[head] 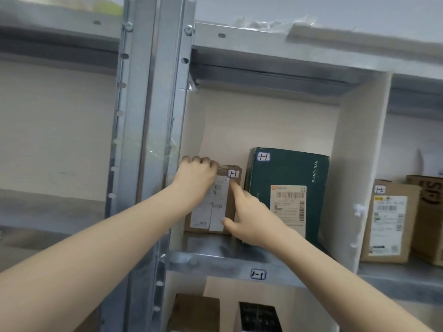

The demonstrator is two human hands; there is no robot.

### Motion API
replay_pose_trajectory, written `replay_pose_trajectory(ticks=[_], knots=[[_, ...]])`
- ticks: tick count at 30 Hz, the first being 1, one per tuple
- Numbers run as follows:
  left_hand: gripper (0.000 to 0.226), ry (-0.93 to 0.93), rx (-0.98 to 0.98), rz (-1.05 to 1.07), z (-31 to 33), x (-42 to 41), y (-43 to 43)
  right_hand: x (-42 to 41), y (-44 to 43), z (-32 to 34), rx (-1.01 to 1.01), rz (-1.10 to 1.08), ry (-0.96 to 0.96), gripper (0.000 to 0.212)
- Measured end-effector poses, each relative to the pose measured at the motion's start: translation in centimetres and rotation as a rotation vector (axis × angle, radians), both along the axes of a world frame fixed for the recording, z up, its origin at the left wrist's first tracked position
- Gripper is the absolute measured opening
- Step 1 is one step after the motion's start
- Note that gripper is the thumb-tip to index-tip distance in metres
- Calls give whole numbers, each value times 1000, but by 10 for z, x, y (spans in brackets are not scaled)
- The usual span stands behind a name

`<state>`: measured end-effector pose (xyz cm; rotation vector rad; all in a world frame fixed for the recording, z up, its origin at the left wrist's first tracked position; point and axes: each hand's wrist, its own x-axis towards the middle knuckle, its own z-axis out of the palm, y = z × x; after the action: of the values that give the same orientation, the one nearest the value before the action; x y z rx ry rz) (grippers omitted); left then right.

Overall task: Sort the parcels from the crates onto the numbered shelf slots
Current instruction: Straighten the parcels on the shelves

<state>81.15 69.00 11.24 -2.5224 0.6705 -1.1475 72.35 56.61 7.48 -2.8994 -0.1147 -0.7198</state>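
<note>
A small brown cardboard parcel [229, 207] with a white shipping label and a "1-1" tag stands upright at the left of the shelf slot marked "1-1" [258, 274]. My left hand [196, 178] grips its top left corner, fingers curled over the top edge. My right hand [247, 219] touches the parcel's front right side, index finger straight up along it and thumb low on its face. A dark green box [290, 173], also tagged "1-1", stands just to the right in the same slot.
A grey steel upright [153, 116] borders the slot on the left, and a white divider [357, 164] closes it on the right. Beyond the divider stand brown boxes [388, 221] tagged "1-2". More parcels [196, 312] sit on the shelf below.
</note>
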Motion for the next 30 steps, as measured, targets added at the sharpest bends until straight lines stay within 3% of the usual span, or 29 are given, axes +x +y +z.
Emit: replay_pose_trajectory(ticks=[4, 9, 12, 15, 19, 23, 26, 30], knots=[[32, -210, 21, 13, -4, 7, 4, 5, 1, -2, -17, -18, 14, 73], [35, -201, 25, 66, -9, 12, 3, 4, 1, 0, -45, -31, 42, 61], [57, -193, -36, -27, 1, -1, 5, -9, 0, 6, -72, -34, 55, 58], [77, -66, -31, -66, 6, -6, 4, -31, -5, 11, -85, -61, 60, 50], [107, -18, -78, -189, 19, -20, -5, -64, -30, 11, -85, -205, 75, 39], [130, 95, -133, -342, 26, -38, -27, -92, -61, 2, -44, -329, 32, 57], [136, 53, -138, -398, 29, -44, -43, -101, -74, -4, 9, -373, -5, 81], [137, 13, -57, -374, 26, -44, -58, -100, -84, -8, 34, -437, 81, 92]])
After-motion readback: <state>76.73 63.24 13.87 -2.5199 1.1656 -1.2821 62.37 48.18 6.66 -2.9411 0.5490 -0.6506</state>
